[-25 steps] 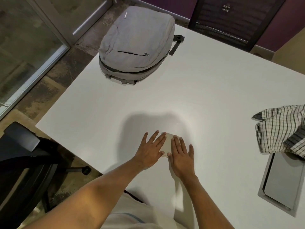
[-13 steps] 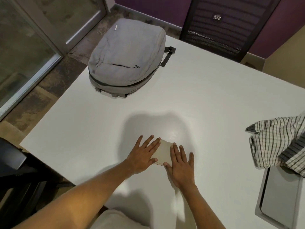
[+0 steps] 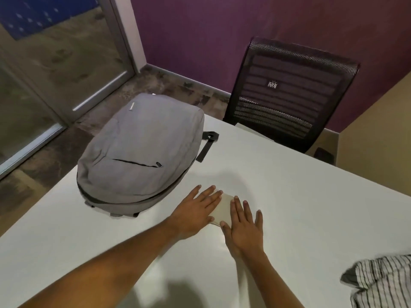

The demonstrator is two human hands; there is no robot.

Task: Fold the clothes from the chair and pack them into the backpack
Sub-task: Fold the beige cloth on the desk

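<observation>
I'm seeing the backpack [image 3: 140, 152] lying flat on the table [image 3: 311, 207], at its far left corner. The mesh office chair [image 3: 289, 94] is standing behind the table's far edge. Before the backpack, my left hand [image 3: 195, 213] and right hand [image 3: 243, 227] are lying side by side on what may be a small folded cloth [image 3: 223, 208]. A striped shirt [image 3: 382, 283] is lying crumpled at near right.

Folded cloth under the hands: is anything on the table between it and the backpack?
Nothing visible. Bare white table separates the small folded cloth, pressed flat by the left hand and right hand, from the grey backpack. The backpack's zipper appears closed, though. The striped garment lies off to the right.
</observation>
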